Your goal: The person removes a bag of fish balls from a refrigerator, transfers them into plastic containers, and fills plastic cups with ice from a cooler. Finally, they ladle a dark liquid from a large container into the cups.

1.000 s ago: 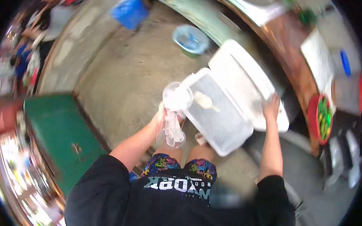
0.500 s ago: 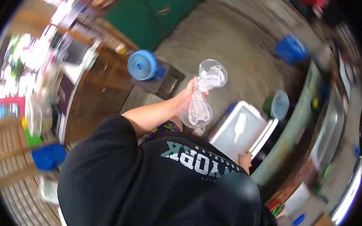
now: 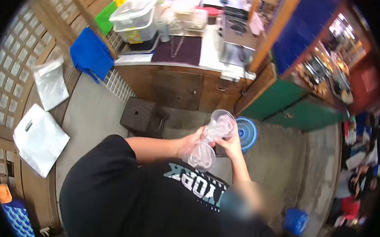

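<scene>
Two clear plastic cups are in front of my chest, each with whitish translucent chunks inside that look like ice. My left hand (image 3: 191, 141) is closed around the cups where their bases come close together. The farther cup (image 3: 222, 123) tilts up and to the right, while the nearer cup (image 3: 200, 157) tilts toward my shirt. Against the farther cup's lower side, my right hand (image 3: 231, 144) is closed, its fingers partly hidden behind the cup.
Ahead stands a counter (image 3: 137, 63) with a dark mat (image 3: 176, 50), plastic tubs (image 3: 137, 15) and a metal appliance (image 3: 237, 39). A brown stool (image 3: 138, 113) and a blue fan (image 3: 246, 134) are on the floor before it. Green cabinet doors (image 3: 285, 102) are at right.
My view has swung left from the open cooler to the counter. My right hand has left the cooler's edge and come up to the farther cup; my left hand still holds both cups.
</scene>
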Motion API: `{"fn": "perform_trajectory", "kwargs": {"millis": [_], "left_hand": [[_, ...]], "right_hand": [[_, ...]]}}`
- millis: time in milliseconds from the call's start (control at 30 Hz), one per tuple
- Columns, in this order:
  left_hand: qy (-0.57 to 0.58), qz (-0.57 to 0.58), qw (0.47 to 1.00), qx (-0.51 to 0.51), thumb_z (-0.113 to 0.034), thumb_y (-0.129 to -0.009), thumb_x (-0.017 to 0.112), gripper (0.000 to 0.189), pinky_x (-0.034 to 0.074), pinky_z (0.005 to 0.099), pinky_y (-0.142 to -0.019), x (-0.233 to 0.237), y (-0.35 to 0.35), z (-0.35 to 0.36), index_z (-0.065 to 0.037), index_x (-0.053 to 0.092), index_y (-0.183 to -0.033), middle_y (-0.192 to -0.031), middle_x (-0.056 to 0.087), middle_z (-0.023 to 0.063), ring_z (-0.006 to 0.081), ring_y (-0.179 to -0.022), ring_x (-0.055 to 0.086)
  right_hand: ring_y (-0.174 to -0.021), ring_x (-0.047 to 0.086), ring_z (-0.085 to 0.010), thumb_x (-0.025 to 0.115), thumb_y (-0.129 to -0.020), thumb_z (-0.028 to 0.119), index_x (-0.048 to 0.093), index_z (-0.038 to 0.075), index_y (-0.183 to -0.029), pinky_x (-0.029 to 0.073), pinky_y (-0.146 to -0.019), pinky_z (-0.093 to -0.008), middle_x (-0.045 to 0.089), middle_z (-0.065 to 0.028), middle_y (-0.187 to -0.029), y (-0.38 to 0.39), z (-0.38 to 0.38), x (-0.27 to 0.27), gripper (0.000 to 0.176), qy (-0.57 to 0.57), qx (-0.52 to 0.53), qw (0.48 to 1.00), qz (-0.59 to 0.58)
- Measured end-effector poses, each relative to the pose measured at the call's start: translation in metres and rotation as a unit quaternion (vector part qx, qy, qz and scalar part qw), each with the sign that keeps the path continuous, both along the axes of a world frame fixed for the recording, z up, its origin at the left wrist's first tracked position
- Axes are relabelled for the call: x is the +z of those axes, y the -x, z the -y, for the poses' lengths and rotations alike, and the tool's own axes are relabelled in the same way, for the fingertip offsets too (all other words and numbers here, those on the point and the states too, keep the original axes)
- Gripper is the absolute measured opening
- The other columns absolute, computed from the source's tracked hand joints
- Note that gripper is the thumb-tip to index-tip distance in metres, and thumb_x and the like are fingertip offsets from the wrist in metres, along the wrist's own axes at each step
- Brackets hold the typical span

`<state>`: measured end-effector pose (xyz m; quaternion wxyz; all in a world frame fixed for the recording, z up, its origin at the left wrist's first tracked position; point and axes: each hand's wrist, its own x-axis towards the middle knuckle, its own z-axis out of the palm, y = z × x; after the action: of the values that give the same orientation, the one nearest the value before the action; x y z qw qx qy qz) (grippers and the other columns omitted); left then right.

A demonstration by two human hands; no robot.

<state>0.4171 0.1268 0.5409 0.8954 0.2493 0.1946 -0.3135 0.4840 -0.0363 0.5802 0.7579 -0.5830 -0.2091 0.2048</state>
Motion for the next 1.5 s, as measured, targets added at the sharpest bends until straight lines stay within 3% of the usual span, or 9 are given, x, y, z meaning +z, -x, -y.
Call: {"fn": "perform_trajectory", "kwargs": {"millis": [300,433,667,867,1033,1100,1200,1267,1500], "left_hand": [[0.050,0.084,0.990,0.106,-0.068,-0.085,0.030,0.074,0.052,0.0367,-0.075,0.021,-0.011,-0.196,-0.008,0.050,-0.124,-0.092,0.063,0.0100,0.0220,-0.083,0.063],[-0.124,0.159,0.966,0.160,-0.056,-0.089,0.041,0.063,0.048,0.0338,-0.084,-0.015,0.012,-0.244,-0.003,0.050,-0.123,-0.101,0.063,0.0105,0.0195,-0.094,0.061],[-0.237,0.162,0.951,0.116,-0.025,-0.040,0.092,0.105,0.029,0.0341,-0.104,0.045,0.001,-0.291,-0.003,0.041,-0.129,-0.128,0.048,0.0042,0.0182,-0.121,0.042],[-0.308,0.076,0.904,0.287,-0.007,-0.043,0.087,0.097,0.032,0.0329,-0.101,0.055,-0.015,-0.286,-0.009,0.042,-0.128,-0.123,0.051,0.0021,0.0185,-0.119,0.044],[-0.324,0.131,0.835,0.424,-0.003,-0.052,0.079,0.100,0.037,0.0379,-0.099,0.032,-0.025,-0.318,-0.013,0.028,-0.138,-0.130,0.046,0.0095,0.0279,-0.119,0.047],[-0.376,0.142,0.799,0.447,-0.003,-0.057,0.078,0.093,0.036,0.0354,-0.099,0.057,-0.034,-0.336,-0.011,0.029,-0.136,-0.128,0.046,0.0080,0.0240,-0.118,0.046],[-0.471,0.113,0.748,0.454,-0.003,-0.062,0.078,0.084,0.034,0.0318,-0.099,0.076,-0.031,-0.368,-0.007,0.031,-0.133,-0.125,0.046,0.0077,0.0191,-0.118,0.044],[-0.536,0.067,0.713,0.448,-0.007,-0.064,0.079,0.086,0.034,0.0316,-0.099,0.079,-0.020,-0.387,-0.004,0.027,-0.134,-0.124,0.046,0.0094,0.0186,-0.117,0.043],[-0.617,0.091,0.598,0.504,-0.016,-0.065,0.081,0.090,0.034,0.0336,-0.099,0.045,0.015,-0.437,0.003,0.023,-0.132,-0.123,0.045,0.0146,0.0225,-0.116,0.044]], "right_hand": [[-0.116,0.045,-0.0230,0.080,-0.059,0.015,0.036,0.001,-0.126,0.035,-0.099,-0.0344,0.048,-0.0137,-0.120,-0.149,-0.212,0.037,0.081,0.105,0.002,0.977,0.188],[-0.112,0.050,-0.0247,0.081,-0.060,0.021,0.036,0.001,-0.126,0.038,-0.096,-0.0331,0.051,-0.0162,-0.119,-0.248,-0.284,0.026,0.082,0.135,-0.073,0.959,0.239],[-0.107,0.053,-0.0272,0.082,-0.060,0.020,0.034,0.003,-0.126,0.040,-0.092,-0.0347,0.052,-0.0167,-0.118,-0.382,-0.363,-0.032,0.083,0.182,-0.159,0.935,0.259],[-0.110,0.049,-0.0308,0.083,-0.059,0.022,0.031,-0.002,-0.128,0.037,-0.096,-0.0350,0.048,-0.0208,-0.120,-0.412,-0.379,-0.073,0.090,0.205,-0.108,0.946,0.226],[-0.117,0.042,-0.0315,0.081,-0.060,0.023,0.031,-0.007,-0.127,0.033,-0.100,-0.0388,0.034,-0.0255,-0.129,-0.391,-0.369,-0.119,0.088,0.265,-0.246,0.914,0.185],[-0.108,0.044,-0.0285,0.078,-0.063,0.020,0.035,-0.005,-0.124,0.037,-0.095,-0.0388,0.037,-0.0228,-0.122,-0.344,-0.363,-0.096,0.078,0.290,-0.220,0.924,0.119],[-0.105,0.044,-0.0247,0.073,-0.069,0.013,0.045,0.001,-0.112,0.037,-0.092,-0.0375,0.043,-0.0142,-0.112,-0.282,-0.398,0.006,0.053,0.165,-0.090,0.936,0.298],[-0.104,0.045,-0.0303,0.072,-0.072,0.017,0.049,0.003,-0.107,0.034,-0.093,-0.0404,0.050,-0.0131,-0.107,-0.276,-0.448,0.077,0.044,0.093,-0.061,0.852,0.511],[-0.106,0.048,-0.0322,0.076,-0.067,0.034,0.057,0.007,-0.102,0.040,-0.089,-0.0413,0.053,-0.0142,-0.109,-0.316,-0.592,0.156,0.049,0.189,0.025,0.728,0.659]]}}
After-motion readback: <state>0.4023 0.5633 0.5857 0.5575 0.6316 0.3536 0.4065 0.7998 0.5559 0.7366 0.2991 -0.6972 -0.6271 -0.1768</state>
